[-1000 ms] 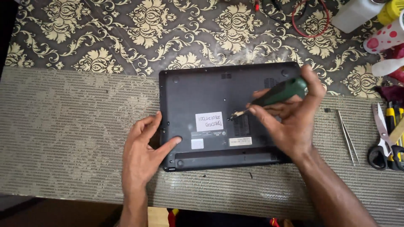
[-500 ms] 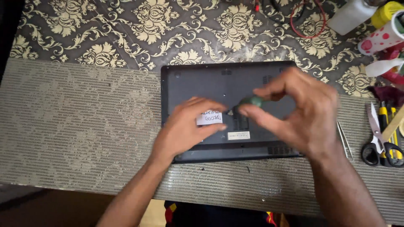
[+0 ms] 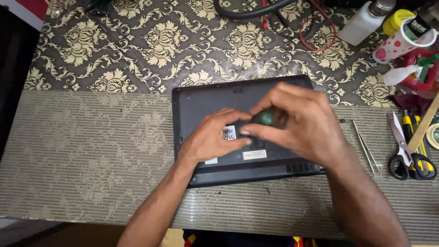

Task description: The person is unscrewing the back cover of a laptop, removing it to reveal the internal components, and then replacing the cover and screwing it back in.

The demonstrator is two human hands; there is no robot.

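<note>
My left hand (image 3: 211, 139) and right hand (image 3: 299, 122) are bare, without gloves, rings or watch, and both forearms run uncovered to the frame's edge, sleeveless.

Beyond your fingers the counter (image 3: 114, 59) carries a dark cloth with gold floral scrolls; nearer you lies a tan mesh mat (image 3: 82, 155). Soft, even light falls across it all.

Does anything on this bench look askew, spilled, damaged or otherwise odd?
Nothing stands out. The dark laptop lies bottom-up and square on the mesh mat, with no visible cracks. The right hand grips a green-handled screwdriver over it; the left hand rests beside it. Tweezers and scissors lie flat; nothing spilled.
</note>
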